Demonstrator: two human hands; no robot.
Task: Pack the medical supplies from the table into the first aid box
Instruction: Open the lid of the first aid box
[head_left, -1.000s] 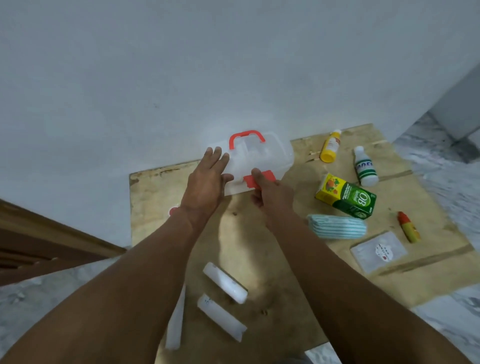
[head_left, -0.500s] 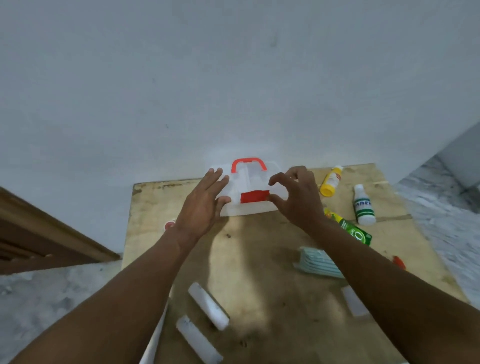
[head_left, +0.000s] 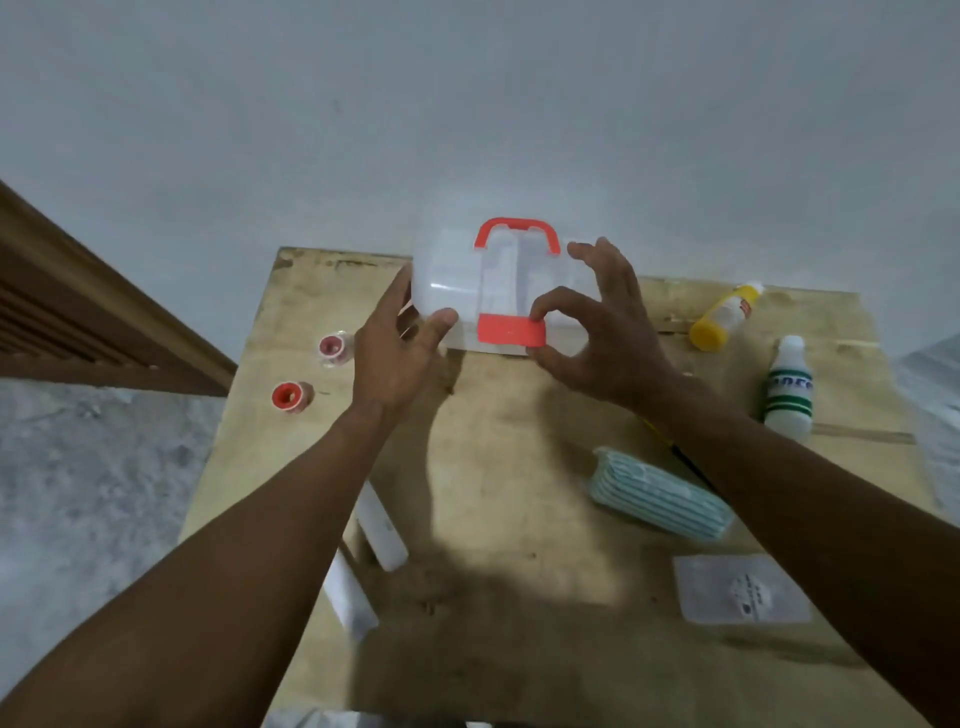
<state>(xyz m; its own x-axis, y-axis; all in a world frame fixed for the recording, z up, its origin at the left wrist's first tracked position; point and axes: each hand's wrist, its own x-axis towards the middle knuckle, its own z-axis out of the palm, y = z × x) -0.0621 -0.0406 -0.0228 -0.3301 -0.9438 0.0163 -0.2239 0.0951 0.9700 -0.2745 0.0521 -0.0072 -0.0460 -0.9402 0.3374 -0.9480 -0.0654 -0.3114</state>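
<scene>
the view is swinging left, so two red tape rolls (head_left: 292, 396) are now showing at centre left of the frame, where only a sliver of one showed before. the box (head_left: 501, 296) is tipping up off the table (head_left: 519, 519), lifted at its near edge. the right hand (head_left: 597, 332) is now pinching the red latch (head_left: 511, 330) between thumb and forefinger. the left hand (head_left: 397, 353) is sliding onto the box's left end, thumb on its front.
</scene>
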